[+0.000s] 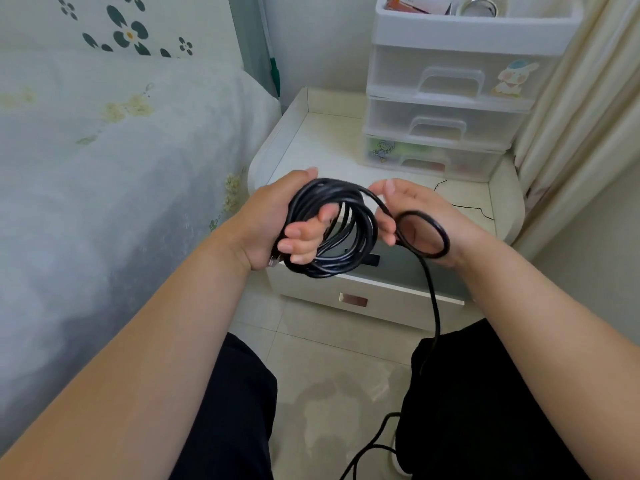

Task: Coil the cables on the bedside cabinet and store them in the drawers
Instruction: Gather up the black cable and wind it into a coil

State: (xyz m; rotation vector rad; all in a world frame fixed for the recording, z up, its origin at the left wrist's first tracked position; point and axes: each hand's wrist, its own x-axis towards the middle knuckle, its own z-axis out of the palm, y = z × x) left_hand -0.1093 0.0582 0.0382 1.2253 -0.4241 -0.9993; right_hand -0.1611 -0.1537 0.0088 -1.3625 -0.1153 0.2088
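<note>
A thick black cable (349, 233) is wound in several loops in front of the white bedside cabinet (313, 143). My left hand (277, 223) grips the bundle of loops, fingers curled through it. My right hand (415, 216) holds one fresh loop of the same cable beside the bundle. The loose tail hangs down over my right thigh to the floor. A thin black wire (464, 206) lies on the cabinet top at the right. A clear plastic drawer unit (446, 109) with three drawers, all shut, stands at the back of the cabinet.
The bed (104, 168) with a floral sheet fills the left side. A curtain (585, 116) hangs at the right. The cabinet's own drawer (353, 301) below my hands is shut. An open tray (478, 15) with small items tops the drawer unit. Tiled floor lies below.
</note>
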